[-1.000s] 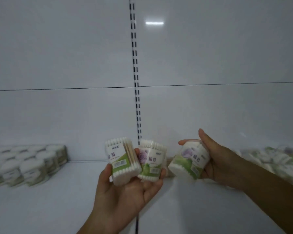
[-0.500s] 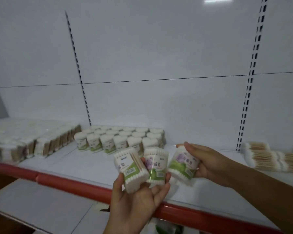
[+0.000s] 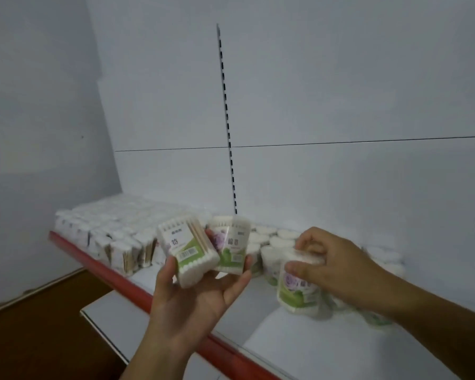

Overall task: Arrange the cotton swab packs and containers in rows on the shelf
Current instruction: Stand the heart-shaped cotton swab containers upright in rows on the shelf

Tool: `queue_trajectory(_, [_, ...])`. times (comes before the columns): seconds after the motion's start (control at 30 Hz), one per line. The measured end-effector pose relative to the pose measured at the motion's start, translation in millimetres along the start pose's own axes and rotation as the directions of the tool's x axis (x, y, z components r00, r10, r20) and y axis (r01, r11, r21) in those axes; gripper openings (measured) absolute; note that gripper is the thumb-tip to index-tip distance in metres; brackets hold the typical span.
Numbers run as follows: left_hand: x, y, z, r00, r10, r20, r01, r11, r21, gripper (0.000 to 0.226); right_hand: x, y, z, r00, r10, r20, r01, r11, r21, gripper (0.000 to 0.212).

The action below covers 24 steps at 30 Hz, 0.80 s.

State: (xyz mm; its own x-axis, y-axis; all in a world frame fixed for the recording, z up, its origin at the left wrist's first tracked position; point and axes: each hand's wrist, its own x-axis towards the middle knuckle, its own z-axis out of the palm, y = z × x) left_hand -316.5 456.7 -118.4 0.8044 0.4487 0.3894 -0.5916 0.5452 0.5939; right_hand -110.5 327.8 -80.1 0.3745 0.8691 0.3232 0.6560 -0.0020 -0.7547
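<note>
- In the left hand, palm up, raised over the red shelf edge: two swab packs side by side, clamped between the thumb on the left and curled fingers on the right.
- Left of the pair, the wooden-stick pack: label toward the camera, long axis near upright with the top leaning left. Cotton tips at both ends, sticks running along the same line.
- Right of it and touching it, the flower pack: long axis close to vertical, top edge up, purple-and-green label toward the camera.
- In the right hand, further right and lower: a round container, grasped from above, fingers and thumb curled round its top rim.
- Container axis upright, top tipped slightly right, label toward the camera, base low at the white shelf. Blurred there, so cannot tell whether the base touches the surface.
- Just behind and beside that container: more round tubs standing in rows, tops up, close together.
- At the far left of the shelf, next to the side wall: rows of flat packs standing on end, the front ones showing wooden sticks at the side.
- Behind everything: white back panel, with a slotted black strip running up it from shelf level.
- Below the red edge: a lower white board and brown floor.
</note>
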Motion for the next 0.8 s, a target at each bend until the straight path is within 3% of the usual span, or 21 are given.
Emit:
queue_trajectory(0.13, [1, 56, -52, 0.998, 0.051, -0.029, -0.053, 0.996, -0.069, 0.057, 29, -6, 63, 0.99, -0.071, 0.121, 0.106, 0.943, -0.314, 0.053])
queue_trajectory(0.23, [8, 81, -92, 1.0, 0.007, -0.013, -0.008, 0.991, -0.133, 0.063, 53, -7, 115, 0.979, -0.132, 0.155, 0.188, 0.88, -0.436, 0.051])
queue_trajectory(0.43, [24, 115, -149, 0.982, -0.126, 0.144, 0.142, 0.983, -0.113, 0.059, 101, -15, 179, 0.947, -0.319, 0.024, 0.28, 0.79, -0.545, 0.04])
queue_trajectory(0.6, [38, 136, -179, 0.931, -0.146, 0.336, 0.246, 0.928, -0.279, 0.058, 106, -18, 200, 0.959, -0.235, -0.16, 0.084, 0.772, -0.629, 0.026])
queue_trajectory(0.67, [47, 134, -183, 0.906, -0.147, 0.396, 0.288, 0.901, -0.324, 0.058, 109, -23, 207, 0.95, -0.231, -0.209, 0.023, 0.722, -0.692, 0.026])
queue_trajectory(0.8, [54, 127, -185, 0.872, -0.187, 0.453, 0.337, 0.9, -0.276, 0.058, 120, -26, 215, 0.96, -0.109, -0.259, -0.113, 0.695, -0.71, 0.037])
